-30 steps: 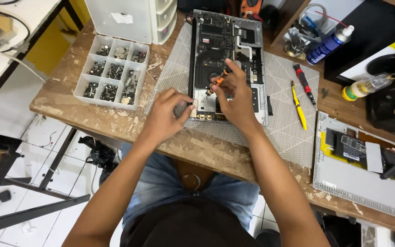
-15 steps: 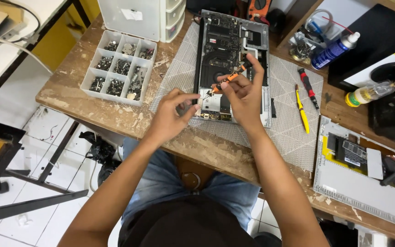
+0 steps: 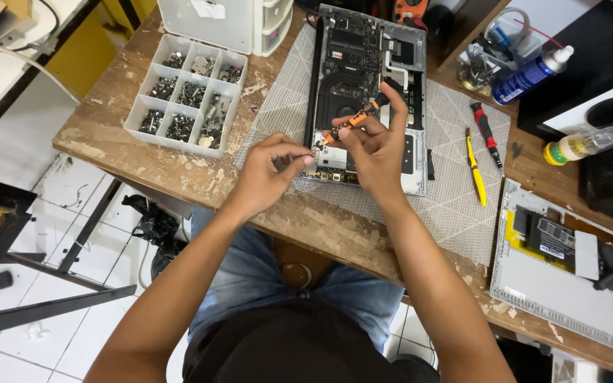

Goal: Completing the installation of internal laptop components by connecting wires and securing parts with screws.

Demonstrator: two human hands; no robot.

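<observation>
An opened laptop (image 3: 363, 50) with its bottom cover off lies on a grey mat (image 3: 455, 206) on the wooden workbench. My right hand (image 3: 376, 152) holds a small orange and black screwdriver (image 3: 352, 122) slanted above the laptop's near edge. My left hand (image 3: 271, 170) has its fingertips pinched at the screwdriver's tip, on something too small to make out. Both hands are raised a little above the laptop's front half.
A white compartment tray (image 3: 187, 92) of several piles of screws sits at left, a white drawer unit (image 3: 225, 21) behind it. A yellow tool (image 3: 474, 167) and a red-and-black screwdriver (image 3: 487, 133) lie on the mat at right. A blue spray can (image 3: 530, 74), a glue bottle (image 3: 582, 145) and another laptop base (image 3: 569, 269) stand further right.
Both hands have lifted off the laptop and come together. The screwdriver tip now meets my left fingertips instead of pointing down into the laptop.
</observation>
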